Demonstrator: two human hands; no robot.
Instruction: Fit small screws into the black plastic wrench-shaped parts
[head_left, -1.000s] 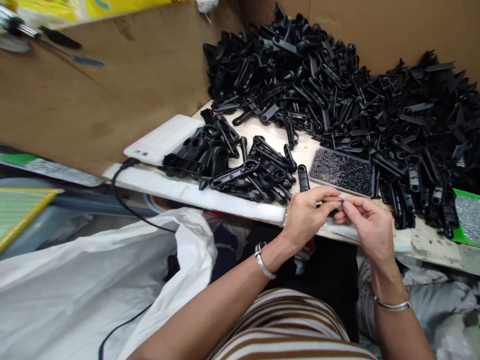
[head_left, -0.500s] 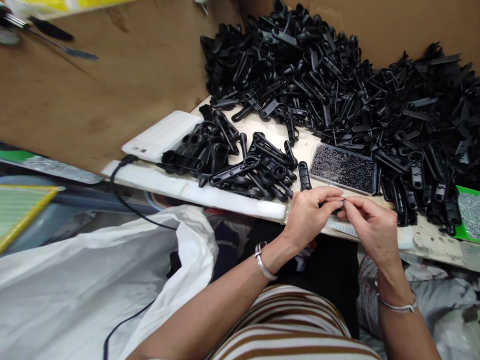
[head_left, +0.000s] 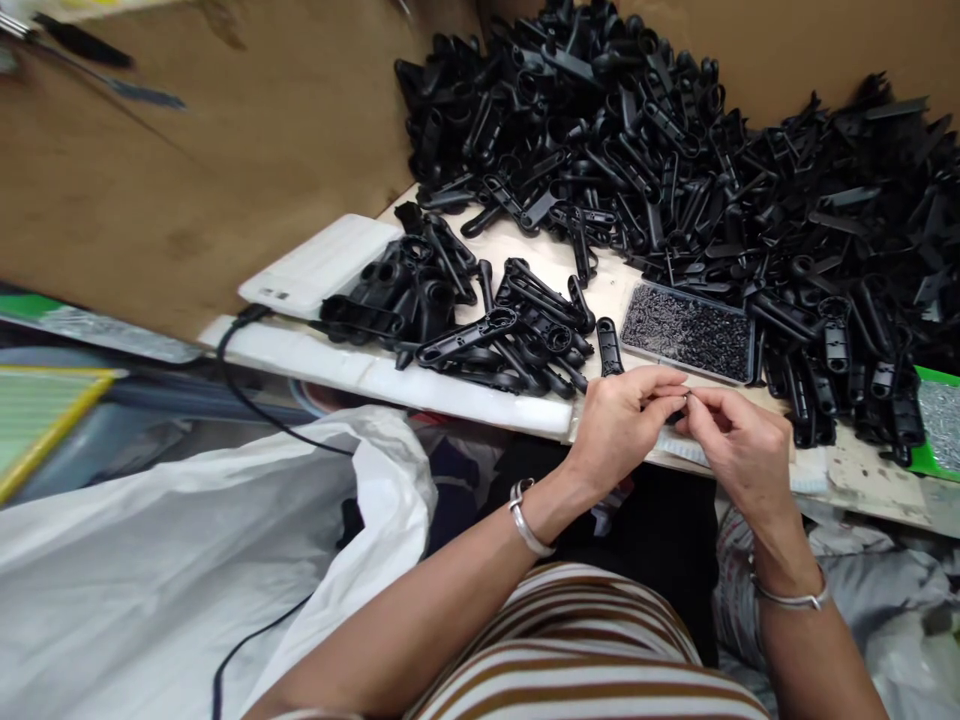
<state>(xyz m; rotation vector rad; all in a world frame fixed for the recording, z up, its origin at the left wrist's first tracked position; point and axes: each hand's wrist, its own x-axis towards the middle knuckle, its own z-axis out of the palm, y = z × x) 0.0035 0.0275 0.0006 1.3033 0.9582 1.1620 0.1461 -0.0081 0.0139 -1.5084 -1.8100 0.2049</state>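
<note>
My left hand (head_left: 622, 425) and my right hand (head_left: 739, 440) meet at the bench's front edge, fingertips almost touching. A small black plastic part (head_left: 677, 414), mostly hidden by fingers, is gripped in my left hand. My right thumb and index finger pinch a tiny dark piece (head_left: 687, 396) against it; its kind is too small to make out. Just beyond the hands, a clear shallow box (head_left: 660, 362) contains many tiny black pieces (head_left: 686, 328). A long black plastic part with holes (head_left: 608, 348) lies beside my left hand.
A large heap of black plastic parts (head_left: 637, 150) covers the back and right. A smaller pile (head_left: 517, 330) lies left of the box, near a white flat device (head_left: 319, 265) with a black cable (head_left: 255, 400). A green tray (head_left: 937, 420) stands far right, a white sack (head_left: 187, 560) below left.
The view has shifted slightly. My hands stay together at the same spot, with only a small shift of the right fingers at the tiny piece.
</note>
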